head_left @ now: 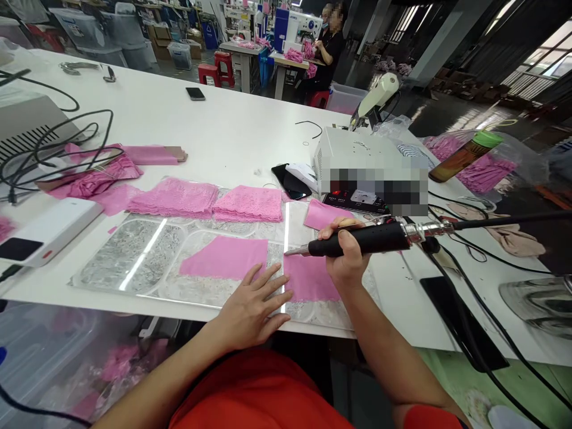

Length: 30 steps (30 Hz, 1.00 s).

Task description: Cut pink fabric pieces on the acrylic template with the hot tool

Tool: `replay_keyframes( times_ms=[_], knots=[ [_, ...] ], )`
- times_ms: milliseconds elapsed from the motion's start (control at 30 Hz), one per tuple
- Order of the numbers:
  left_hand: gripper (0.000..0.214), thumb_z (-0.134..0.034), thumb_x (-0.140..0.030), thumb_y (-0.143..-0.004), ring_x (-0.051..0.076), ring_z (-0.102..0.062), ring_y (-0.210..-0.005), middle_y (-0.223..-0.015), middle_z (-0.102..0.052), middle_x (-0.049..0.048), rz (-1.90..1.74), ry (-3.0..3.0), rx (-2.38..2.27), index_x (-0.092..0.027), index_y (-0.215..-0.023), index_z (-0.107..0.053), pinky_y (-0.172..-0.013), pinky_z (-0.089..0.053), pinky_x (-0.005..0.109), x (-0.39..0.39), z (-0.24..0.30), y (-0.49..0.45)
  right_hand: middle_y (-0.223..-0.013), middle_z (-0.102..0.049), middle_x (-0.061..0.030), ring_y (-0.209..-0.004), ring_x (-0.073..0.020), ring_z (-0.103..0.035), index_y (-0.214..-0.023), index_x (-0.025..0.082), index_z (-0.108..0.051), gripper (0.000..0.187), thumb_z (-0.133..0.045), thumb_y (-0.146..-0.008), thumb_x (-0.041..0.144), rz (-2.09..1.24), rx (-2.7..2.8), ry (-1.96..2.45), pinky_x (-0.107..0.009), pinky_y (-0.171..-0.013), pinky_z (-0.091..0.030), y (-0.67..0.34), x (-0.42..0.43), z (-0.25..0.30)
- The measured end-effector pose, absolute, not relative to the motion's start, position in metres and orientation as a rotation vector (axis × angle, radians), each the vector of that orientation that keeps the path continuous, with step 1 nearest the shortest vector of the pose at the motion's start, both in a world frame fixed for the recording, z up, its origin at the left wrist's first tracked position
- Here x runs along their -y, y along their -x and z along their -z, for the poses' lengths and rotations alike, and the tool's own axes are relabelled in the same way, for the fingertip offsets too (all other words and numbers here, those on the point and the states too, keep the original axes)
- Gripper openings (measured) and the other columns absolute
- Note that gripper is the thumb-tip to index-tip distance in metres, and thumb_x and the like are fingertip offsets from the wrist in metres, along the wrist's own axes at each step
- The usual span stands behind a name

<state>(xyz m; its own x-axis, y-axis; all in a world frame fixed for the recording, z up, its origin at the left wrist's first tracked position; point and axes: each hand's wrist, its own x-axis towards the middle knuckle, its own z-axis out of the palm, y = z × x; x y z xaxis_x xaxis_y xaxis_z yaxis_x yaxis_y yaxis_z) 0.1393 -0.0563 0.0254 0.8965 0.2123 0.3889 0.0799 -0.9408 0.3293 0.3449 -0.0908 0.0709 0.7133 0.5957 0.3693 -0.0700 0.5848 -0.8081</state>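
Note:
My left hand (252,307) lies flat with fingers spread on a clear glass plate (134,262), beside a pink fabric piece (227,259) and a transparent ruler edge (285,262). My right hand (346,253) is wrapped round the black handle of a hot cutting tool (370,238). Its metal tip points left and touches the pink fabric by the ruler. A second pink fabric piece (310,280) lies under my right wrist. Two stacks of pink lace (210,201) sit just beyond the glass.
The tool's control box (357,164) stands behind my right hand, with a black phone (290,182) beside it. Cables (469,322) trail right. A white device (44,229) and tangled black wires (49,149) lie left. A person sews at a far table (330,44).

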Motion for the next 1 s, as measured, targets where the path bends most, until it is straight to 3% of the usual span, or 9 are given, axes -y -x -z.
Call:
replay_keyframes(
  times_ms=[1000],
  knots=[
    [0.030,-0.055,-0.028,-0.094,0.030,-0.042,-0.137,-0.132,-0.062,0.0082,-0.658,-2.781,-0.122,-0.020,-0.121,-0.063,-0.114,-0.034,0.051,0.057,-0.025,-0.136,-0.074,-0.056,0.0028,-0.056,-0.0098,-0.055,-0.078,0.021,-0.057,0.010,-0.063,-0.072,0.027,-0.526,0.731,0.835,-0.028,-0.053,-0.049,-0.342,0.106,-0.071]
  ],
)
